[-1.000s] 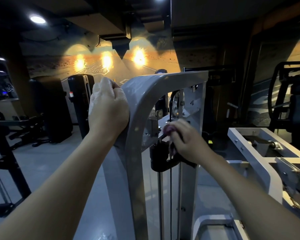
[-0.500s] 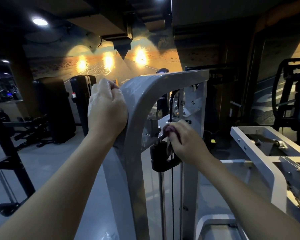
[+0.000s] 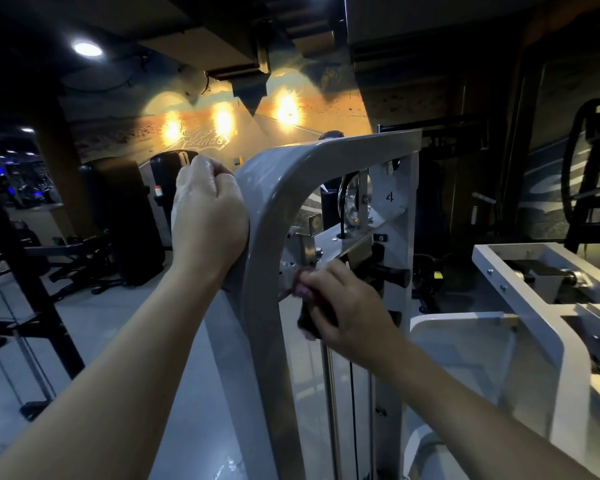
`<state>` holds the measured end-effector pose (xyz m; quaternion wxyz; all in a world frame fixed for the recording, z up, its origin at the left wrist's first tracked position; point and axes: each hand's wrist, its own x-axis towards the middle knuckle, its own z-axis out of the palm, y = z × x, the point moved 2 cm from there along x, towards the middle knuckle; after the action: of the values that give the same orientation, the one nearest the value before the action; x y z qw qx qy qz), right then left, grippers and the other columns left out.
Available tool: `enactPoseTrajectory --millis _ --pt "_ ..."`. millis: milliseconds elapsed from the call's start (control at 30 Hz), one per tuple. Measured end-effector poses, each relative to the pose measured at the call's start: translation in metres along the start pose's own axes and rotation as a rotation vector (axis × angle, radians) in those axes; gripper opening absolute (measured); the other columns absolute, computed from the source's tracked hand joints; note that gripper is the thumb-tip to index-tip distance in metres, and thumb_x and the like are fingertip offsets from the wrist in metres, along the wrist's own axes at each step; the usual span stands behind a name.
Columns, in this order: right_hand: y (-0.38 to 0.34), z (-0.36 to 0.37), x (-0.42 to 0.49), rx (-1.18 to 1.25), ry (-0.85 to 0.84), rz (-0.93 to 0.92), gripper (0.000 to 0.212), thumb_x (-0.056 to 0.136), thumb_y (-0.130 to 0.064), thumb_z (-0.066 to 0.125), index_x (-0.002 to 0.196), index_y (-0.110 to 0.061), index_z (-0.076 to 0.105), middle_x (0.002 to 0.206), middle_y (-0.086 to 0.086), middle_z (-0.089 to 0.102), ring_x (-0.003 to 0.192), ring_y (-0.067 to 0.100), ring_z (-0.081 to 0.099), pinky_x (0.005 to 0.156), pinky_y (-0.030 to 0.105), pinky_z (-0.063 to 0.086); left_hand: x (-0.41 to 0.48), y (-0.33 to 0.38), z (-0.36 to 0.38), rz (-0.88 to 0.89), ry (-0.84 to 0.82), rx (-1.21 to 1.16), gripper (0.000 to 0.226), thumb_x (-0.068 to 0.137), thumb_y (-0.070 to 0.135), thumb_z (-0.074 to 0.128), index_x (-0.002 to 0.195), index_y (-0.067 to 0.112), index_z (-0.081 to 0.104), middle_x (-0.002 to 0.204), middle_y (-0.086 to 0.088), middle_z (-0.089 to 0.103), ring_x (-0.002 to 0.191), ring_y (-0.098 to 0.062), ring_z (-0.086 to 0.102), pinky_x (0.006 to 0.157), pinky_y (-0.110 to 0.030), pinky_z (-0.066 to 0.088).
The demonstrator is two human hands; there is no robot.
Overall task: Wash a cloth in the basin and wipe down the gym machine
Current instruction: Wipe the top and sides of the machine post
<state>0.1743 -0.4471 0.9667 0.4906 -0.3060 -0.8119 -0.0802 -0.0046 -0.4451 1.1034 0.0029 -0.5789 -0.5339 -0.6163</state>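
Note:
The grey gym machine frame (image 3: pixel 284 174) curves up in front of me, with a pulley and bracket inside it and the number 4 on its far post. My left hand (image 3: pixel 207 216) grips the outer left edge of the curved frame, fingers curled round it. My right hand (image 3: pixel 343 303) reaches inside the frame just under the metal bracket (image 3: pixel 340 245) and holds a small purplish cloth (image 3: pixel 303 289), mostly hidden by the fingers, against the inner plate. A black part (image 3: pixel 307 322) sits below that hand.
A white machine frame (image 3: pixel 534 303) stands at the right. Steel guide rods and a cable (image 3: pixel 352 403) run down inside the grey frame. Dark gym equipment (image 3: pixel 122 216) and a black rack (image 3: pixel 21 271) stand at the left on a pale floor.
My right hand with the cloth has slid down and to the left under the bracket. My left hand keeps its grip on the frame.

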Motion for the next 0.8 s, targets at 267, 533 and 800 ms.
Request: enactPoseTrajectory --millis 267,533,800 --pt "-0.004 0.005 0.000 0.021 0.106 -0.003 0.030 0.093 -0.013 0.060 0.122 -0.006 0.063 0.108 0.008 0.057 0.088 0.020 0.059 0.076 0.037 0.057 -0.001 0.001 -0.001 -0.010 0.008 0.000 0.021 0.102 0.022 0.039 0.101 0.017 0.059 0.112 0.000 0.055 0.101 -0.019 0.052 0.090 -0.044 0.046" --pt "0.036 -0.003 0.001 -0.136 0.069 -0.017 0.034 0.095 -0.021 0.057 0.127 -0.010 0.061 0.113 0.005 0.058 0.088 0.021 0.062 0.067 0.037 0.059 0.000 -0.001 -0.001 -0.012 0.003 0.001 0.022 0.102 0.024 0.039 0.103 0.019 0.060 0.114 0.000 0.055 0.104 -0.021 0.052 0.095 -0.049 0.046" --pt "0.105 -0.046 0.030 -0.347 -0.002 0.417 0.024 0.101 -0.016 0.056 0.123 -0.020 0.063 0.114 0.004 0.052 0.084 0.021 0.059 0.068 0.038 0.055 0.002 0.000 0.000 0.001 0.015 -0.011 0.021 0.100 0.023 0.039 0.097 0.019 0.059 0.109 0.000 0.056 0.100 -0.020 0.053 0.092 -0.049 0.047"
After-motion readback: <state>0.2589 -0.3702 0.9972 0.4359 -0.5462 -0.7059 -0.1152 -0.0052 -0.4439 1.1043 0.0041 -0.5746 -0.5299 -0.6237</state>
